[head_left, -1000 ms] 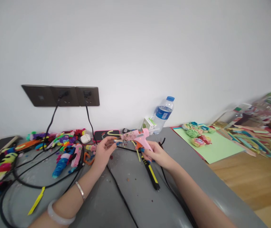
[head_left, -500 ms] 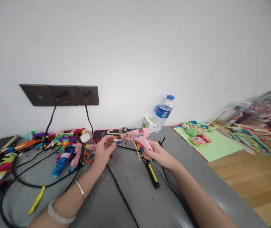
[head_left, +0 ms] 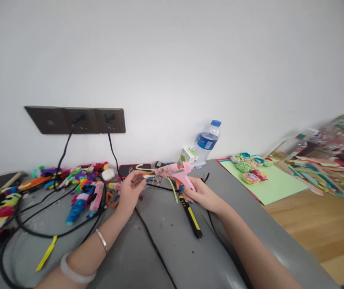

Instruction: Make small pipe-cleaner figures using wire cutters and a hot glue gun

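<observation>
One small strip pinched in left hand, mid-frame; right hand grips pink glue gun. Nozzle sits near left fingertips, so a slip could burn them

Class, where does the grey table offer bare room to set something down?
Bare, barring specks: the near middle, between two black cables, and the strip between right hand and green paper. Crowded: left, with fuzzy crafts; around the glue gun.
</observation>
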The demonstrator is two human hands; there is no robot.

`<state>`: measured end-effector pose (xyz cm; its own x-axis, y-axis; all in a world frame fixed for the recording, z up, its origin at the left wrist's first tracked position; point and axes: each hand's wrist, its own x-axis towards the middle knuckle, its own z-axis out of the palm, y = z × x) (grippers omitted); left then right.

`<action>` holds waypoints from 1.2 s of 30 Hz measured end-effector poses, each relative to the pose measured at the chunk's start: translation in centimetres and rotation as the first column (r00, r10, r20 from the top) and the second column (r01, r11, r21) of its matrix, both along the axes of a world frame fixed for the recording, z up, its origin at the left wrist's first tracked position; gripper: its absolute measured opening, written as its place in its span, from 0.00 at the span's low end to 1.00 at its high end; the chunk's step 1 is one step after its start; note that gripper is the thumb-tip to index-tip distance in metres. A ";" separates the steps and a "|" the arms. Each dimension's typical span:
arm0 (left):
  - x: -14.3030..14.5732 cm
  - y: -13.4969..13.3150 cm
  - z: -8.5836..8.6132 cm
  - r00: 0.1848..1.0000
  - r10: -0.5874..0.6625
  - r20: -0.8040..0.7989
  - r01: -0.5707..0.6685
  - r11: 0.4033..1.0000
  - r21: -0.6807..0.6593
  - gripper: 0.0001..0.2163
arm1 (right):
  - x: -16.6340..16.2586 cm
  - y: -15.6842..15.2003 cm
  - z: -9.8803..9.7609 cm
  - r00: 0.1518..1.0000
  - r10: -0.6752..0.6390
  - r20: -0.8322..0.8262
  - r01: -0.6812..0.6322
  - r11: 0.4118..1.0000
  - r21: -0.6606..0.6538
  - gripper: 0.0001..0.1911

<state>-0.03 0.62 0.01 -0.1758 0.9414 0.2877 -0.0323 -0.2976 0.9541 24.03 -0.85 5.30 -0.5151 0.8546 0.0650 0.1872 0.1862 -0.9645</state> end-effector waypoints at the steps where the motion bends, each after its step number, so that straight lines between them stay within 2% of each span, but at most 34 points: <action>1: 0.0 0.0 0.0 1.000 0.005 0.000 -0.005 1.000 -0.002 0.10 | 0.0 0.0 0.1 1.000 -0.001 0.004 0.001 1.000 0.003 0.01; 7: 0.0 0.0 0.0 1.000 -0.001 -0.001 0.001 1.000 -0.001 0.10 | 0.0 -0.3 0.4 0.996 -0.039 0.082 0.036 0.999 0.036 0.02; 15: 0.1 0.0 0.1 1.000 -0.008 -0.010 0.008 0.999 0.034 0.10 | 0.4 -1.1 1.2 0.926 -0.143 0.348 0.034 0.952 0.303 0.06; 22: 0.0 0.0 0.0 1.000 -0.009 -0.002 0.009 0.999 0.034 0.10 | 0.7 -1.4 1.7 0.908 -0.150 0.392 0.012 0.943 0.334 0.06; 26: 0.0 -0.1 0.2 1.000 0.001 0.001 -0.001 1.000 0.029 0.10 | 1.1 -1.4 2.1 0.923 -0.173 0.343 0.070 0.954 0.292 0.06; 28: 0.0 -0.1 0.2 1.000 0.003 0.001 -0.003 1.000 0.024 0.10 | 1.7 -1.2 2.3 0.946 -0.177 0.270 0.113 0.965 0.236 0.02; 31: 0.1 -0.1 0.2 1.000 0.000 0.008 -0.001 1.000 0.016 0.10 | 3.2 -0.8 2.5 0.973 -0.197 0.119 0.179 0.973 0.146 0.07; 36: 0.2 -0.2 0.2 1.000 -0.007 0.029 0.006 1.000 0.021 0.11 | 7.2 0.1 2.4 0.940 -0.338 -0.044 0.340 0.938 0.066 0.10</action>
